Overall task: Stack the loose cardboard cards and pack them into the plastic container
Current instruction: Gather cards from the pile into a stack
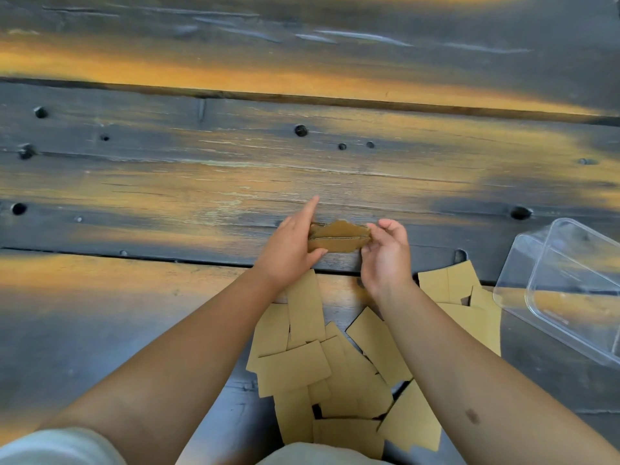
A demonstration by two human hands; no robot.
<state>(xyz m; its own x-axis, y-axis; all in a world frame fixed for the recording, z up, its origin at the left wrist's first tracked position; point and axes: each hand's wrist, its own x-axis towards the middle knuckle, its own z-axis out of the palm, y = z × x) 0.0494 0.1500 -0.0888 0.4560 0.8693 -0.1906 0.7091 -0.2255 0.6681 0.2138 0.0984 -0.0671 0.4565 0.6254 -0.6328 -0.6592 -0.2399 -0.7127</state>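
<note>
A small stack of brown cardboard cards (337,239) stands on edge above the table, held between both hands. My left hand (290,251) grips its left end, thumb underneath and index finger pointing out straight. My right hand (385,253) pinches its right end with curled fingers. Several loose cardboard cards (322,367) lie scattered and overlapping on the table below my forearms. More loose cards (449,283) lie to the right, beside the clear plastic container (550,297), which sits tilted at the right edge.
The dark, worn wooden table (201,182) has plank seams and bolt holes. It stretches bare to the left and far side. My pale sleeves show at the bottom edge.
</note>
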